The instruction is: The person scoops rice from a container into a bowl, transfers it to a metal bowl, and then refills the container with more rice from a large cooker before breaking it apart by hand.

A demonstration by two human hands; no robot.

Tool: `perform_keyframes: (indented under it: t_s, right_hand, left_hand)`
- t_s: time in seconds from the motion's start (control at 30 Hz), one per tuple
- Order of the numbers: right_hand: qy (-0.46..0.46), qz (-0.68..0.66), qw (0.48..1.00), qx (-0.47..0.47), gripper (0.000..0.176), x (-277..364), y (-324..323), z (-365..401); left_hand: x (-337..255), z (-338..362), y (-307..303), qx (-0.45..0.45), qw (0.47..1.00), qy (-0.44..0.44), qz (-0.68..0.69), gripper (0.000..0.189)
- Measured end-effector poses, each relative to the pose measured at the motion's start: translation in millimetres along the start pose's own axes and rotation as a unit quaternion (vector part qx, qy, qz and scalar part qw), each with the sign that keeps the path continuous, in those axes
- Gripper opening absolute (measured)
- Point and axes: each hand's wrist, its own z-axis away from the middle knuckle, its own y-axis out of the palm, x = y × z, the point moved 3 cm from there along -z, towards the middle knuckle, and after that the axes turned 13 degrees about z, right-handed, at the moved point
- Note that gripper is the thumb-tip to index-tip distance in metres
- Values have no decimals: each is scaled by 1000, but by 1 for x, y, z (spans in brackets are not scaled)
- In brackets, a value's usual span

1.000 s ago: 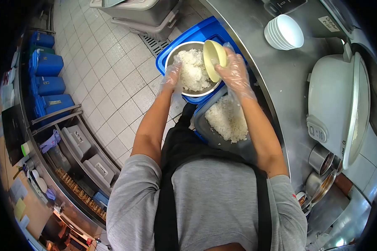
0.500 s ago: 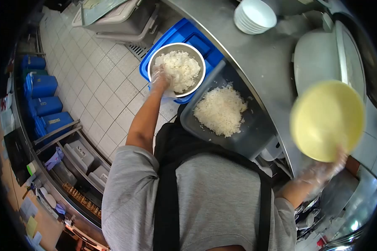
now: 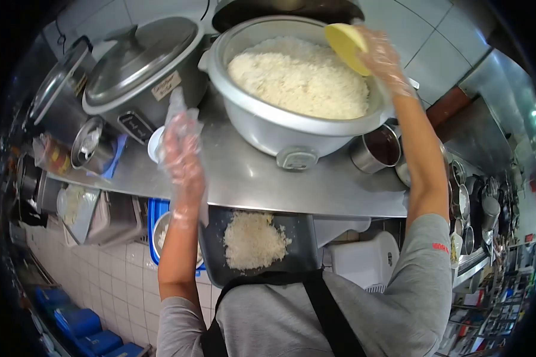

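Observation:
My right hand [image 3: 384, 55], in a clear plastic glove, grips a yellow bowl [image 3: 346, 47]. The bowl is tilted on its side at the right rim of a large rice cooker [image 3: 250, 113], over a heap of white rice [image 3: 298, 77]. Held above the counter's left part, my gloved left hand [image 3: 183, 152] is open and holds nothing, its loose glove tip pointing up. Partly hidden behind it is a white bowl [image 3: 155, 144]. Below the counter edge, a dark grey tub [image 3: 301, 238] holds more rice [image 3: 253, 241].
A lidded cooker [image 3: 143, 59] with a handwritten label stands left of the rice cooker. Metal pots [image 3: 378, 149] sit at its right. Below the counter, a metal bowl [image 3: 159, 229] rests on a blue lid [image 3: 155, 208], partly behind my left arm.
My view has swung up to the counter. My left hand has left the rice in the metal bowl and risen over the counter. The yellow bowl has moved to the open rice cooker.

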Motion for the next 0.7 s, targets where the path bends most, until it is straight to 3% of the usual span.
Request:
perform_keyframes:
  t_s: [0.03, 0.13, 0.23, 0.3, 0.5, 0.63, 0.7]
  right_hand:
    - [-10, -14, 1000, 14, 53, 7, 8, -4]
    - [-116, -60, 991, 5, 54, 28, 29, -13]
    - [-47, -194, 968, 153, 51, 62, 9, 5]
    - [-90, -285, 947, 114, 49, 71, 14, 26]
    - [-89, -291, 950, 72, 41, 93, -3, 50]
    - [-65, -375, 915, 135, 43, 100, -23, 60]
    - [-118, -386, 910, 94, 46, 98, -22, 66]
  left_hand:
    - [-2, -16, 23, 22, 999, 32, -27, 41]
    - [-10, -55, 82, 59, 997, -33, 37, 37]
    - [17, -68, 105, 97, 993, 59, -21, 40]
    - [13, -67, 110, 84, 993, 81, -26, 41]
    - [11, -68, 107, 69, 996, 45, 23, 42]
    - [14, -68, 105, 75, 996, 54, 2, 43]
    - [22, -68, 106, 71, 995, 70, -2, 44]
